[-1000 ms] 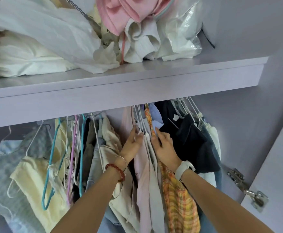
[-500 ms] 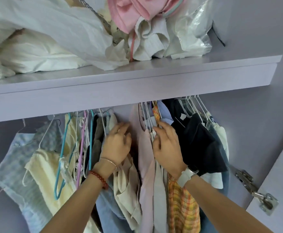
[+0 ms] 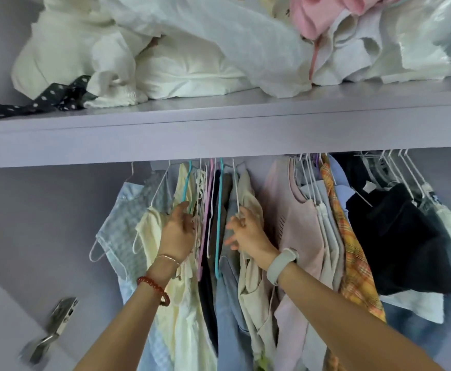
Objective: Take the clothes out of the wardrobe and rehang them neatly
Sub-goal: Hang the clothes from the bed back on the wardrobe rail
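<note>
So my right hand (image 3: 248, 234) pinches the white wire hanger (image 3: 235, 188) carrying a cream garment (image 3: 251, 263), thumb and forefinger closed on the wire just below the shelf (image 3: 219, 135). My left hand (image 3: 177, 231) lies with loosely spread fingers against the pale yellow top (image 3: 165, 290), beside a teal hanger (image 3: 186, 183); it seems to hold nothing, though blur hides the fingertips. The lilac shelf carries white bedding (image 3: 187, 73). The hanging clothes (image 3: 326, 236) fall long axis downward, hooks pointing up.
</note>
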`<action>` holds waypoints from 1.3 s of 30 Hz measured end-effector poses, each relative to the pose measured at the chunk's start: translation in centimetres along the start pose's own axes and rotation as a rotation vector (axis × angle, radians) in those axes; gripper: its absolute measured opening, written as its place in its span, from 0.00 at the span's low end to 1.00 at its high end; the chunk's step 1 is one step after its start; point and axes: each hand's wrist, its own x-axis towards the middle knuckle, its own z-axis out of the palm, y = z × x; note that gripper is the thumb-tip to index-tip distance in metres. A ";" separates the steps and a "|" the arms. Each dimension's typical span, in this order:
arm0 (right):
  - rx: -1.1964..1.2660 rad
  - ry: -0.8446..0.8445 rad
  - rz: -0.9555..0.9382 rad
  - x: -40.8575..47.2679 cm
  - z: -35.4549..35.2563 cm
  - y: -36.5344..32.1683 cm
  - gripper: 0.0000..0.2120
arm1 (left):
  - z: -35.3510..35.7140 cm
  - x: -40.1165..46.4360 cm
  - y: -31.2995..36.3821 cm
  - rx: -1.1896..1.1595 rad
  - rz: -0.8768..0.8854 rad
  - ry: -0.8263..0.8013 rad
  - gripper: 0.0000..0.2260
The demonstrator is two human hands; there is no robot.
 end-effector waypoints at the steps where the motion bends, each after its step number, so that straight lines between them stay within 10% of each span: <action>1: 0.022 0.011 0.025 0.3 0.3 -0.3 0.24 | -0.2 0.2 -0.3 -0.098 -0.035 0.007 0.18; 8: 0.206 -0.111 0.172 1.0 2.1 -2.2 0.40 | 0.2 -0.2 -0.8 -0.515 -0.078 -0.027 0.13; 14: 0.285 0.008 0.201 2.3 3.8 -2.5 0.25 | 1.6 -0.1 -1.1 -0.542 -0.057 0.089 0.12; 21: 0.229 0.061 0.053 2.6 1.9 0.1 0.04 | 0.1 1.4 -3.3 -0.363 -0.134 0.006 0.05; 31: -0.160 0.279 -0.050 1.6 -0.5 1.7 0.14 | -0.3 2.3 -4.5 -0.129 -0.259 0.238 0.13; 39: 0.043 0.469 -0.068 0.4 3.4 -1.0 0.14 | -3.1 2.7 -6.1 0.004 -0.236 0.254 0.14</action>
